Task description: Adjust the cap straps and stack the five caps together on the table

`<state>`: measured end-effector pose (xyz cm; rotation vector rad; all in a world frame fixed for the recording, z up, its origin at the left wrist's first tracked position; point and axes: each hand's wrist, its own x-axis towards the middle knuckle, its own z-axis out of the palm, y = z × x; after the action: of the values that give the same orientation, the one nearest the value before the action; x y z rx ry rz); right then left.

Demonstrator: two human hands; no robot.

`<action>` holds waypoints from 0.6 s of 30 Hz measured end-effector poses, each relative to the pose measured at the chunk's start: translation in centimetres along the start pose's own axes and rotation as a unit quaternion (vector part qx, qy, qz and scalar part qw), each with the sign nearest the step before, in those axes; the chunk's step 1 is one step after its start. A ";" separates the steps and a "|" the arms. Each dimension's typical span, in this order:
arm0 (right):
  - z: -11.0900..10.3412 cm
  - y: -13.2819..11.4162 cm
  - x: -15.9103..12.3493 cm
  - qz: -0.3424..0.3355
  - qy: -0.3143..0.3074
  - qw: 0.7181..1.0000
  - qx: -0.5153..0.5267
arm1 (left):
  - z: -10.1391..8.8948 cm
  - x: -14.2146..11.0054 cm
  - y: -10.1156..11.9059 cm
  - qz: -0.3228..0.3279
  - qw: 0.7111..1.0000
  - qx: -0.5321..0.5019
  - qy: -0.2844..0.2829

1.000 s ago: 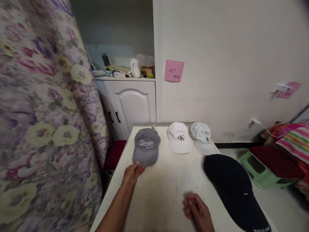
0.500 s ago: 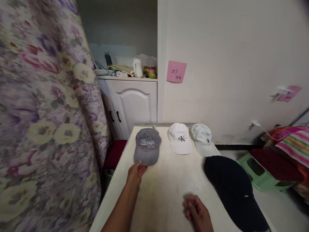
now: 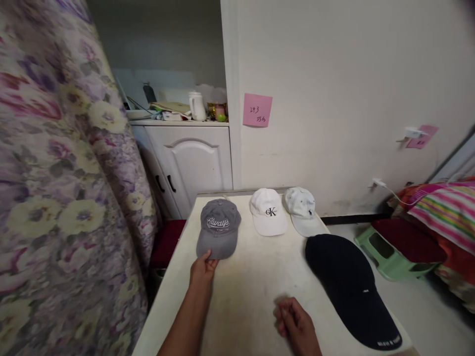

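one-handed, pinching, with the left hand (image 3: 203, 270), the near brim (image 3: 221, 251) of the grey cap (image 3: 218, 215), stretched near-to-far beyond the fingers (image 3: 212, 266) (well left of the curled right hand (image 3: 296, 322)).

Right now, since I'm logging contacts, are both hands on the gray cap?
No, only the left hand touches the gray cap, at its brim; the right hand is apart from it, with tabletop showing between.

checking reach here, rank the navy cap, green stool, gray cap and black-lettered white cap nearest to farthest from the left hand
1. Gray cap: brim pinched by the left hand
2. Black-lettered white cap: far side of table
3. Navy cap: table's right side
4. Green stool: right, beyond table
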<state>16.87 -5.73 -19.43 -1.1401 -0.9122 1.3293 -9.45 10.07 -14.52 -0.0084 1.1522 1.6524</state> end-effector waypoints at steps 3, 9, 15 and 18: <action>0.0 -0.1 0.0 -0.001 -0.001 1.000 0.010 | -0.1 -0.1 -0.2 0.023 1.000 0.002 -0.009; -0.2 0.0 0.0 -0.008 -0.004 1.000 0.015 | -0.2 -0.1 -0.7 0.066 0.998 0.004 0.010; -0.4 -0.4 0.0 -0.009 -0.005 1.000 0.028 | -0.4 -0.4 -1.0 0.087 0.996 0.001 0.004; -1.0 -1.1 -0.2 0.004 -0.009 0.999 0.043 | -0.5 -1.0 -1.1 0.077 0.997 0.016 -0.022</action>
<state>18.10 -5.90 -18.61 -1.0674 -0.8561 1.3754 -8.49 8.95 -15.00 0.1390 1.1699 1.7601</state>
